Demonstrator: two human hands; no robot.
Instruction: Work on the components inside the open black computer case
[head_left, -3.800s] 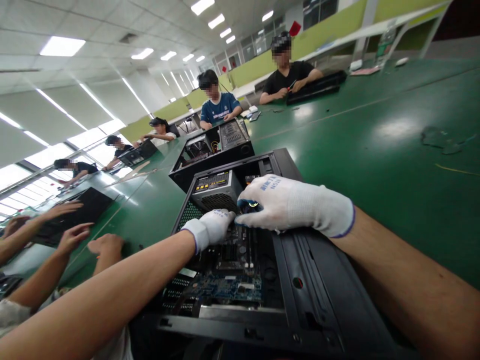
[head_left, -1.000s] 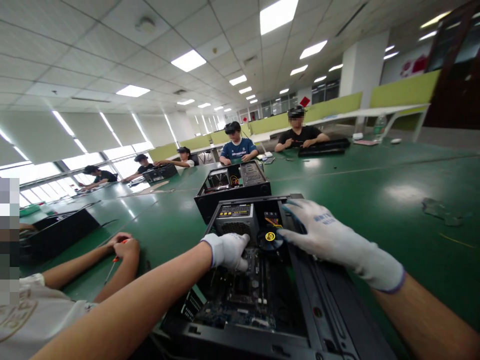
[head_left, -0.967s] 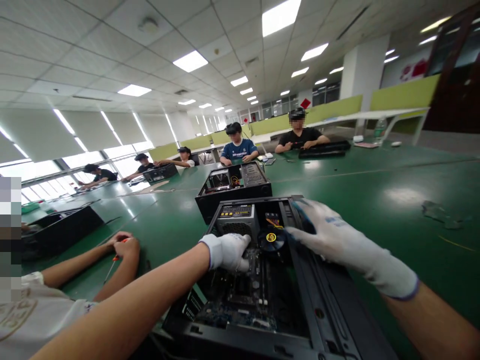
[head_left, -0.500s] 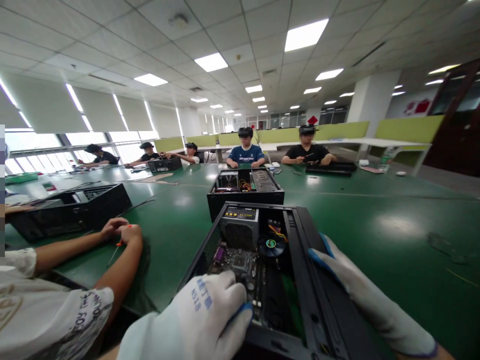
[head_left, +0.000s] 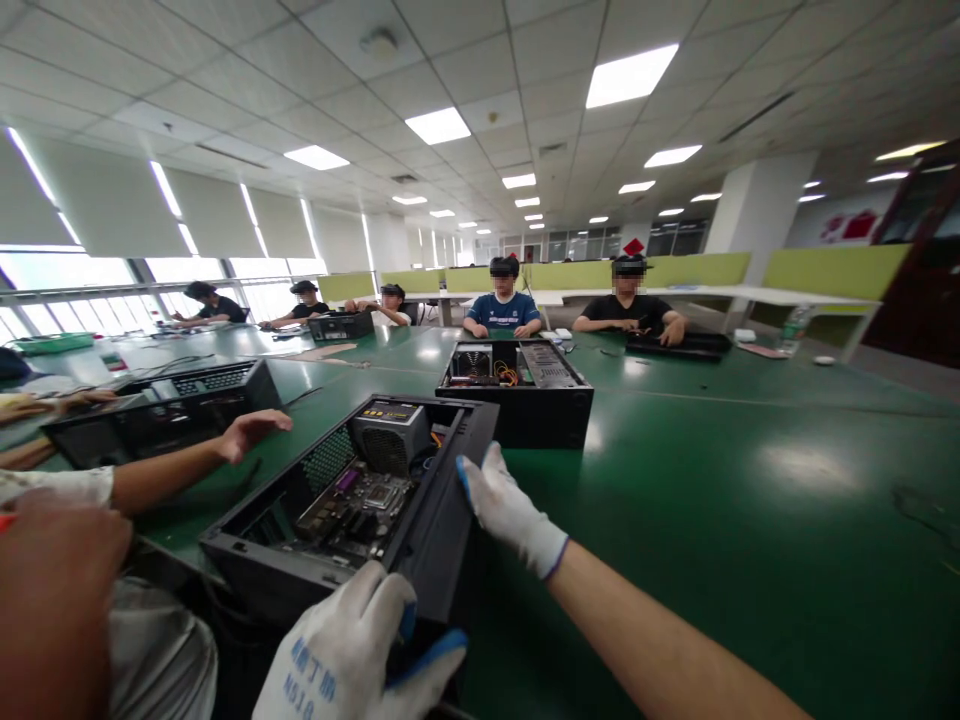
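An open black computer case (head_left: 442, 520) lies tilted toward the left on the green table (head_left: 675, 470). Inside it show a motherboard (head_left: 367, 500) and a power supply (head_left: 390, 435). My left hand (head_left: 360, 640), in a white glove with blue fingertips, is at the near edge of the case, thumb apart from the fingers. Against the right side panel rests my right hand (head_left: 506, 505), gloved too, its fingers spread. The undersides of both hands are partly hidden.
Another open case (head_left: 517, 415) stands just beyond. A co-worker's hand (head_left: 251, 435) and blurred arm (head_left: 60, 600) are close on the left, near a third case (head_left: 172, 400). Several people sit across the table.
The near case has shifted left and turned, with both my hands at it. My left hand has come out from over the motherboard to the near edge. The co-worker's hands have moved apart.
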